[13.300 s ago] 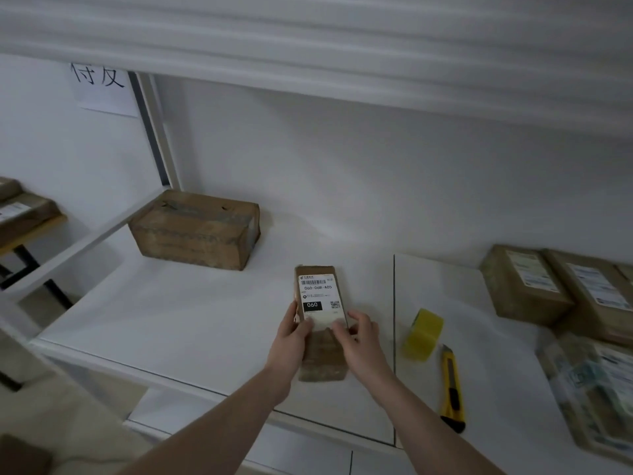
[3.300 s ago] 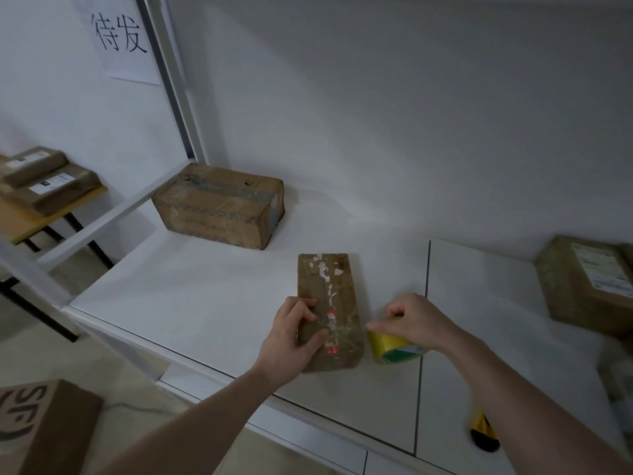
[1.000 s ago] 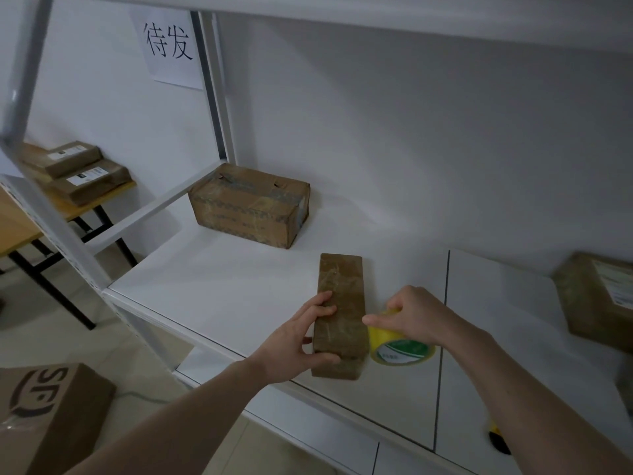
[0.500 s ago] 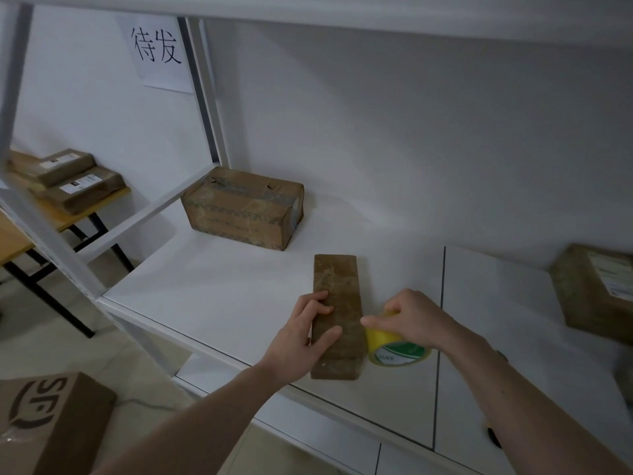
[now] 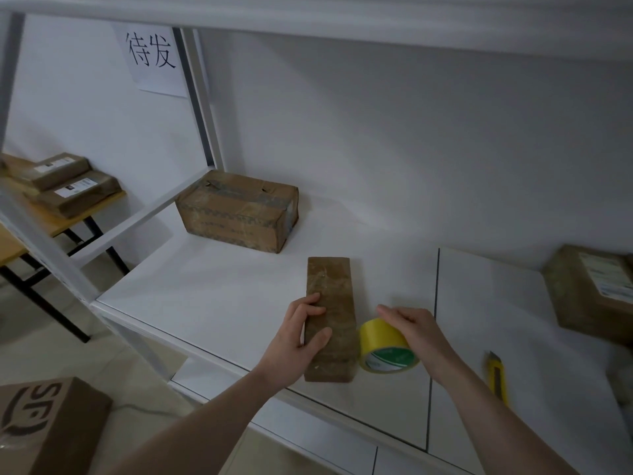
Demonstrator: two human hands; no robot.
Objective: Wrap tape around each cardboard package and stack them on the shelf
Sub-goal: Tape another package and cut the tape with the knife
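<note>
White shelf carried a big taped box at the back. Narrow package lay near the front edge, left hand gripping its left side, fingers curled over. Right hand rested on the yellow tape roll just beside it, fingers looked fairly straight, hard to tell.

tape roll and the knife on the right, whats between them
Head view: only the right hand, resting on the tape roll, and bare white shelf before the knife.

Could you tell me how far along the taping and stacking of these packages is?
Possibly done: one large box sits at the shelf's back. In hand: the left hand grips the slim package while the right hand rests on the yellow tape roll. Left: wrapping, stacking, and the labelled package at right.
</note>
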